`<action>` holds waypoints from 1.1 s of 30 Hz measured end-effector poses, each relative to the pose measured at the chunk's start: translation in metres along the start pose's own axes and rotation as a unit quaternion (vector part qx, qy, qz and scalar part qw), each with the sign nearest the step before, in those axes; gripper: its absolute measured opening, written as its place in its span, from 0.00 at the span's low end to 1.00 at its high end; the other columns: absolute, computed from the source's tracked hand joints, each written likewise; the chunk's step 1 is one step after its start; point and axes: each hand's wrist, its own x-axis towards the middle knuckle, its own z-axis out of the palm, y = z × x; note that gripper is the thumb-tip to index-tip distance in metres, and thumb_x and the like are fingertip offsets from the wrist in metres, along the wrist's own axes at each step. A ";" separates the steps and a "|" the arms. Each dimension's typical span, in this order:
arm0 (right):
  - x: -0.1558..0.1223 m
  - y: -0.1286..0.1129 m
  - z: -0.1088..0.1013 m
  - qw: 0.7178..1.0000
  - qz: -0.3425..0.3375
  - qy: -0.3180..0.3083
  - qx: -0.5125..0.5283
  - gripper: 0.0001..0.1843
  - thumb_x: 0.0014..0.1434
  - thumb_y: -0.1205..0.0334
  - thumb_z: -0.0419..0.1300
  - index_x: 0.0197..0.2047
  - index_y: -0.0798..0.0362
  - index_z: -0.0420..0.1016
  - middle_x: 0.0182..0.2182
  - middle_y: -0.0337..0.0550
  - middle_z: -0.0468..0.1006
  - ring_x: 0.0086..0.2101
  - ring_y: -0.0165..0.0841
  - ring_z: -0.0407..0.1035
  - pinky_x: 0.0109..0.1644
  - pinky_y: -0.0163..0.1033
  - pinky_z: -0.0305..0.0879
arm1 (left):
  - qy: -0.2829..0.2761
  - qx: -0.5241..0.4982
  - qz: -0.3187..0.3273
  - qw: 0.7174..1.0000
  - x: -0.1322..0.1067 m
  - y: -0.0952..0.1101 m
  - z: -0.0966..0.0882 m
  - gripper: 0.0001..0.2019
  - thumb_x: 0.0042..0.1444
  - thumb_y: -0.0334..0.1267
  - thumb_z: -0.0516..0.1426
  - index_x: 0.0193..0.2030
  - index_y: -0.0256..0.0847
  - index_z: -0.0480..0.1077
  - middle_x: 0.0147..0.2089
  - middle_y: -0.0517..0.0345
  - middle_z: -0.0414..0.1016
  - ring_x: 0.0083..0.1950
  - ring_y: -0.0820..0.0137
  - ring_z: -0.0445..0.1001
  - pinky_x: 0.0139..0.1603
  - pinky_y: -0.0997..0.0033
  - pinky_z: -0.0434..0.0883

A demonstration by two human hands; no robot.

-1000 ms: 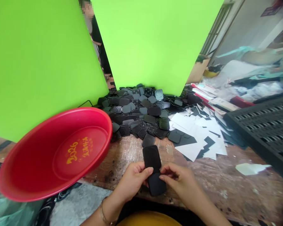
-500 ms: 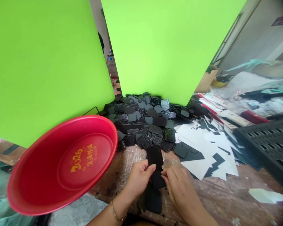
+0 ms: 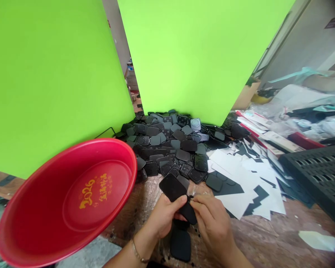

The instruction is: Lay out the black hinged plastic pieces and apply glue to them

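My left hand (image 3: 164,212) is closed round a flat black piece (image 3: 171,188) made of two rounded rectangular lobes joined at a narrow waist, thumb on top. The piece lies tilted, its far lobe to the upper left. At its waist my right hand (image 3: 212,214) pinches with thumb and fingers beside a small dark bit; exactly what sits between the fingertips is too small to tell. Under my hands on the table lies another black piece (image 3: 180,245), partly hidden. Just beyond is a large heap of similar black pieces (image 3: 181,145), some with ridged or dotted faces.
A big red basin (image 3: 44,223) with yellow lettering stands at my left. Green panels (image 3: 184,56) rise behind the heap. To the right lie white and dark sheet scraps (image 3: 231,175), a black slotted crate (image 3: 321,167) and plastic bags (image 3: 304,126). The wooden tabletop (image 3: 262,245) shows in front.
The held black piece has turned, its far lobe swinging to the left. My right hand stays at its waist. The view has shifted slightly, with the basin further left and lower.
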 end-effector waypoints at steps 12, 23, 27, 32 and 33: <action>-0.019 0.015 -0.019 0.992 -0.103 -0.049 0.058 0.11 0.58 0.80 0.54 0.42 0.60 0.70 0.40 0.51 0.75 0.44 0.37 0.68 0.51 0.51 0.61 | -0.026 0.014 0.002 1.000 -0.003 -0.001 0.006 0.27 0.41 0.51 0.69 0.39 0.31 0.70 0.31 0.55 0.72 0.27 0.76 0.69 0.24 0.79 0.70; -0.019 0.001 -0.015 0.994 0.091 -0.024 0.058 0.31 0.61 0.75 0.57 0.66 0.56 0.57 0.56 0.59 0.65 0.52 0.37 0.66 0.53 0.43 0.68 | -0.028 -0.005 -0.029 0.999 -0.002 -0.004 0.006 0.26 0.42 0.49 0.69 0.43 0.30 0.74 0.37 0.46 0.77 0.29 0.73 0.74 0.26 0.78 0.72; -0.016 -0.004 -0.014 0.990 0.115 -0.050 0.061 0.17 0.62 0.74 0.56 0.52 0.53 0.73 0.59 0.54 0.64 0.50 0.34 0.69 0.50 0.40 0.70 | -0.010 -0.014 -0.032 0.999 -0.003 -0.007 0.006 0.27 0.43 0.48 0.69 0.46 0.30 0.74 0.41 0.43 0.77 0.32 0.70 0.75 0.28 0.76 0.73; -0.021 -0.001 -0.016 0.999 0.019 -0.020 0.038 0.14 0.58 0.77 0.58 0.46 0.55 0.74 0.45 0.49 0.77 0.47 0.36 0.71 0.52 0.45 0.68 | 0.008 -0.011 -0.016 1.000 -0.006 -0.010 0.004 0.26 0.39 0.50 0.70 0.38 0.31 0.73 0.33 0.51 0.76 0.28 0.72 0.73 0.26 0.76 0.72; -0.022 -0.001 -0.016 0.999 0.000 -0.019 0.034 0.15 0.58 0.78 0.58 0.47 0.55 0.73 0.43 0.48 0.78 0.46 0.36 0.71 0.52 0.46 0.67 | 0.006 -0.005 -0.019 1.000 -0.007 -0.010 0.004 0.25 0.38 0.50 0.71 0.36 0.31 0.73 0.31 0.52 0.75 0.27 0.73 0.72 0.25 0.76 0.71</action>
